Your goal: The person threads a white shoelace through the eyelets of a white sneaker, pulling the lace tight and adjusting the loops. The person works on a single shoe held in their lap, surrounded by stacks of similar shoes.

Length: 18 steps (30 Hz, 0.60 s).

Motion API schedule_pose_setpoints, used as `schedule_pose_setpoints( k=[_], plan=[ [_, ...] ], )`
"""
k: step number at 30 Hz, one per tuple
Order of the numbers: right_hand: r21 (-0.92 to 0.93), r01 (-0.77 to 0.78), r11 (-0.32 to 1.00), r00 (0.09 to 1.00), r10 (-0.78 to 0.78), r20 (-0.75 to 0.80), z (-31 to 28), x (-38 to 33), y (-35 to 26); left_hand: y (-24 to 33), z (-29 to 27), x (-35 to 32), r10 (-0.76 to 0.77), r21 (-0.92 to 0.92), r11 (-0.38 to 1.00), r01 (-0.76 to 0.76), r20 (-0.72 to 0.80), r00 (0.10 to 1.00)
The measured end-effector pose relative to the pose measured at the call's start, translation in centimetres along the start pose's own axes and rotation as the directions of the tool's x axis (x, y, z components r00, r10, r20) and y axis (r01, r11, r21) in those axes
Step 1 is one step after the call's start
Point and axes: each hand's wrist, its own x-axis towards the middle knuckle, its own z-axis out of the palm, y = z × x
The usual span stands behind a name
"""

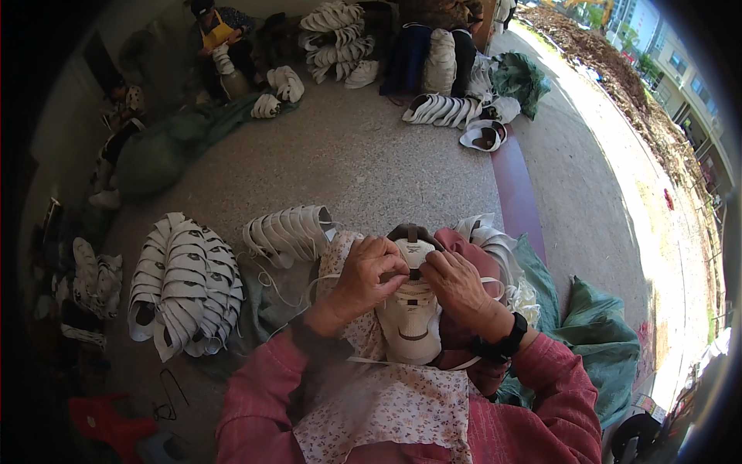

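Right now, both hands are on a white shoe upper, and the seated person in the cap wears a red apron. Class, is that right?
In the head view, the apron on the seated person is yellow, not red. The left hand and right hand are on the white shoe upper.

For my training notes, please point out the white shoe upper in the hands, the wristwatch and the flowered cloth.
White shoe upper (410, 321): head view, on its toe part.
Wristwatch (513, 336): head view, on its black case.
Flowered cloth (386, 406): head view, on its lower part.
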Motion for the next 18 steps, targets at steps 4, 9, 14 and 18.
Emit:
schedule_pose_setpoints(
  k=[4, 9, 14, 18],
  plan=[
    [0.031, -0.035, 0.999, 0.999, 0.035, 0.025, 0.0, -0.1, -0.1, -0.1, 0.1, -0.1, -0.015, -0.025, 1.0, 0.015, -0.001, 1.0],
    [0.04, -0.032, 0.999, 0.999, 0.031, 0.019, -0.2, -0.1, -0.1, -0.1, 0.1, 0.0, -0.037, -0.04, 0.999, 0.037, 0.017, 0.999],
    [-0.125, 0.079, 0.989, 0.996, -0.073, 0.054, -1.4, 0.0, 0.8, -0.2, -1.8, -0.2, -0.13, -0.136, 0.982, 0.134, 0.037, 0.991],
    [-0.444, -0.376, 0.813, 0.91, 0.232, -0.345, -12.7, -3.8, 8.2, -2.4, -12.6, -0.8, -0.219, 0.122, 0.953, 0.276, -0.351, 0.91]
  ],
)
